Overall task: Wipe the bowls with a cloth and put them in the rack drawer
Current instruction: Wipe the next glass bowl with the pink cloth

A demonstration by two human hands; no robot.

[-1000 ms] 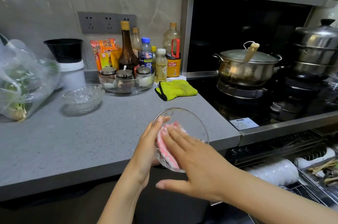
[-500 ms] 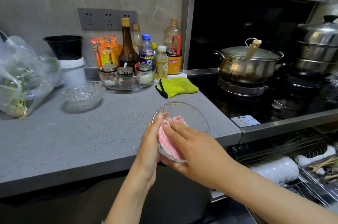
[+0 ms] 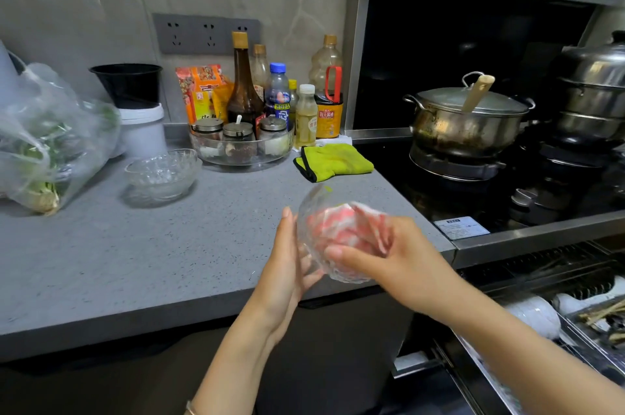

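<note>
A clear glass bowl [image 3: 316, 211] is held on its side over the counter's front edge. My left hand [image 3: 287, 265] supports its left side, fingers up along the rim and under it. My right hand [image 3: 389, 255] presses a pink-and-white cloth [image 3: 341, 228] inside the bowl; the cloth and fingers are motion-blurred. A stack of clear glass bowls [image 3: 162, 171] sits on the grey counter [image 3: 135, 262] at the left. The open rack drawer [image 3: 575, 330] is at the lower right, with white bowls [image 3: 534, 313] in it.
A bag of greens [image 3: 44, 144] lies at far left. A condiment tray with jars [image 3: 240, 144] and bottles [image 3: 243, 83] lines the wall. A green cloth [image 3: 333, 160] lies by the stove. A lidded steel pot [image 3: 466, 120] and a steamer [image 3: 595, 89] stand on the cooktop.
The bowl has turned and tipped more on its side between my hands. My right hand has curled the cloth deeper into it, rubbing fast enough to blur.
</note>
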